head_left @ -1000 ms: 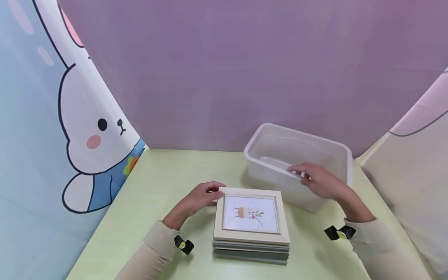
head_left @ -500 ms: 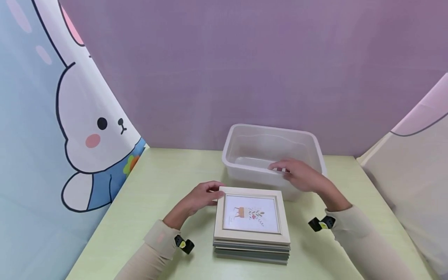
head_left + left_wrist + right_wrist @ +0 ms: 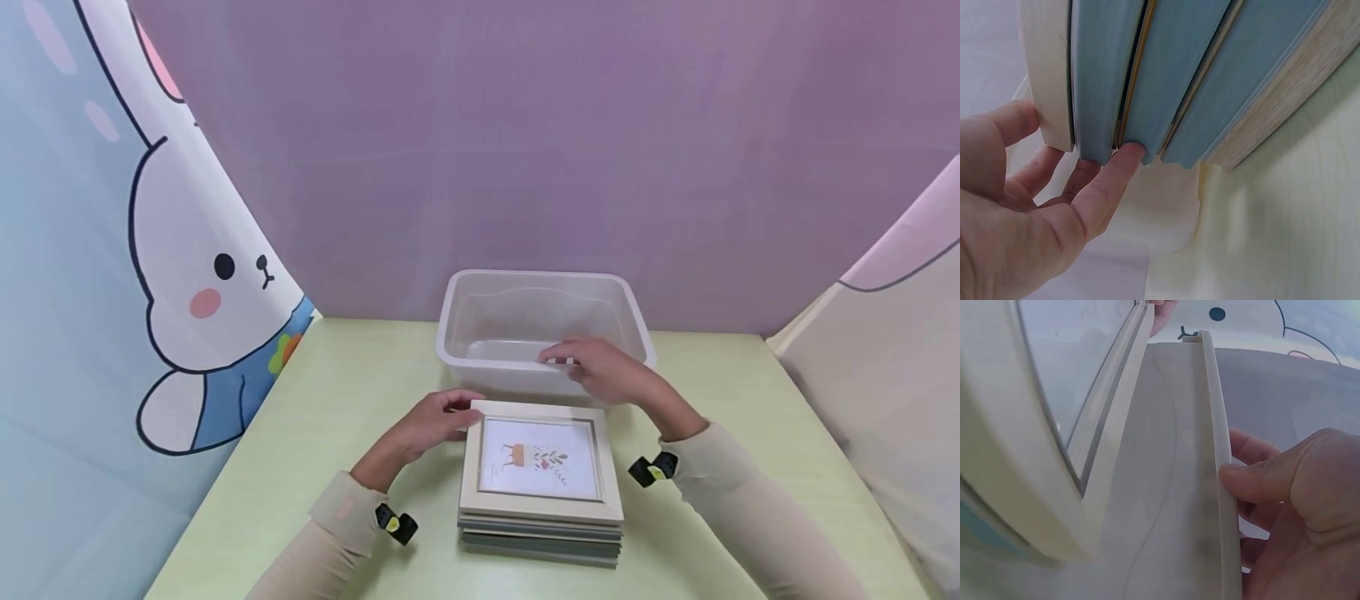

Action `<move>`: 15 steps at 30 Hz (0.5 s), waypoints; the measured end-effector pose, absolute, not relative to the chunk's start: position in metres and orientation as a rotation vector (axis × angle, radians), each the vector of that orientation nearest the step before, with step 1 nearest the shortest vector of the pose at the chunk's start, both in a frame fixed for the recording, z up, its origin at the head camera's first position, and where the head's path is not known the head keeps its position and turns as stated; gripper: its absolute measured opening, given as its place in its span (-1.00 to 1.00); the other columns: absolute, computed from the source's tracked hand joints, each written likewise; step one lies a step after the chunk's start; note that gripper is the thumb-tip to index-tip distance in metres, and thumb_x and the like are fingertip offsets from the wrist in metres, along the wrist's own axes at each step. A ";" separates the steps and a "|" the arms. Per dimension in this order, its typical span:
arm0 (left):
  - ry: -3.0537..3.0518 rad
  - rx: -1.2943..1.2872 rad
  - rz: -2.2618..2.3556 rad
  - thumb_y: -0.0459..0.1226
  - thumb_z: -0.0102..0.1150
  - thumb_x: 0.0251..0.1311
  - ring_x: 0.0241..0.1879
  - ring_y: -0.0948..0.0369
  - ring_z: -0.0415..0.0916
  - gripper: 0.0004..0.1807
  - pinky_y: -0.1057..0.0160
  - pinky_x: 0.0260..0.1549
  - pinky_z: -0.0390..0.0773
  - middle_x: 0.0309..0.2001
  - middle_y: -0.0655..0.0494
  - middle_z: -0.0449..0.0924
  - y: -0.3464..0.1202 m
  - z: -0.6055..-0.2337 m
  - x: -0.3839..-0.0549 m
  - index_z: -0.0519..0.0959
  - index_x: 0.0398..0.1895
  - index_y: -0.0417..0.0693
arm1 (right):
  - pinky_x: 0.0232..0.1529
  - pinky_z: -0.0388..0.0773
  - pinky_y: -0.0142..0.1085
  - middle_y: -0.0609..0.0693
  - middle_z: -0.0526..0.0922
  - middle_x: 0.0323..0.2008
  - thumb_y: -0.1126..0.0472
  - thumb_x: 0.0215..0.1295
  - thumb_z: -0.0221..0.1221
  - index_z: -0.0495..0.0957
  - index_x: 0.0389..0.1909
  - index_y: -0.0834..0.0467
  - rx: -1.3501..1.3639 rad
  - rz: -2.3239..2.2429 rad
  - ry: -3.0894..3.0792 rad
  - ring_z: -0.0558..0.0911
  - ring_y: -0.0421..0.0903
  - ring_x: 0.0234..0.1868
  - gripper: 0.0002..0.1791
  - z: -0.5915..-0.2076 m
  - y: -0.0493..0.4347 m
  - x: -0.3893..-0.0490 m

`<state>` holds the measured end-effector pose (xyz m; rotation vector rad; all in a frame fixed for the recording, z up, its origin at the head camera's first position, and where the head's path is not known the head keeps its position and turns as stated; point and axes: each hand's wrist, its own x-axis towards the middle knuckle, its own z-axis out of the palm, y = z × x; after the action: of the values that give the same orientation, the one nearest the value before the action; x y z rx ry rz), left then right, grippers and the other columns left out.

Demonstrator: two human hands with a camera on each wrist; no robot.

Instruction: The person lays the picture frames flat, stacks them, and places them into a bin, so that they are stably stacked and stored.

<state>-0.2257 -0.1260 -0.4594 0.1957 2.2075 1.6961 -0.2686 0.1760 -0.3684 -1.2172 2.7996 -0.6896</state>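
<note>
A stack of picture frames (image 3: pixel 538 507) lies on the table, the top one cream with a flower-pot print behind its pane. My left hand (image 3: pixel 435 423) rests at the stack's far left corner; in the left wrist view its fingertips touch the ends of the cream and blue frames (image 3: pixel 1185 81). Behind the stack stands a white plastic bin (image 3: pixel 517 379), with nothing seen inside. My right hand (image 3: pixel 600 371) grips the bin's near rim, thumb on the outer side and fingers inside, as the right wrist view (image 3: pixel 1297 494) shows.
The pale green table (image 3: pixel 360 358) extends to both sides of the stack. A purple cloth wall (image 3: pixel 480 150) rises right behind the bin. Printed curtains, one with a rabbit (image 3: pixel 202 275), hang at the left and right.
My right hand has moved the bin leftward and turned it straighter, so it now sits directly behind the stack. The left hand and the frames have stayed in place.
</note>
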 end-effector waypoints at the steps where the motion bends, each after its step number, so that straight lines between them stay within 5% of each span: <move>1: 2.203 0.199 1.699 -0.19 0.24 0.39 0.00 0.15 0.57 -0.60 0.03 0.07 0.70 0.05 -0.08 0.57 -0.126 -0.460 -0.226 0.56 0.23 -0.11 | 0.10 0.60 0.01 0.11 0.69 0.09 0.50 0.39 0.05 0.60 0.22 0.14 -1.210 -0.691 2.801 0.62 0.08 0.11 -0.54 -0.368 0.175 -0.268; 12: 2.269 0.215 1.753 -0.12 0.23 0.41 0.10 0.08 0.54 -0.49 -0.01 0.08 0.69 0.21 -0.14 0.50 -0.128 -0.472 -0.222 0.46 0.38 0.04 | 0.01 0.68 0.05 0.14 0.69 0.05 0.37 0.33 0.24 0.69 0.03 0.16 -1.061 -0.948 3.063 0.66 0.13 0.04 -0.72 -0.379 0.186 -0.253; 15: 2.264 0.234 1.790 -0.12 0.21 0.43 0.14 0.05 0.54 -0.47 -0.01 0.10 0.68 0.27 -0.15 0.46 -0.130 -0.476 -0.218 0.42 0.42 0.10 | -0.12 0.72 -0.10 0.09 0.71 -0.05 0.40 0.26 0.30 0.73 -0.12 0.15 -1.115 -1.094 3.187 0.69 0.01 -0.10 -0.79 -0.388 0.197 -0.243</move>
<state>-0.2179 -0.1297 -0.4763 0.2343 2.2635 1.7899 -0.2431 0.1973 -0.3885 -1.1149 3.1866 -1.0935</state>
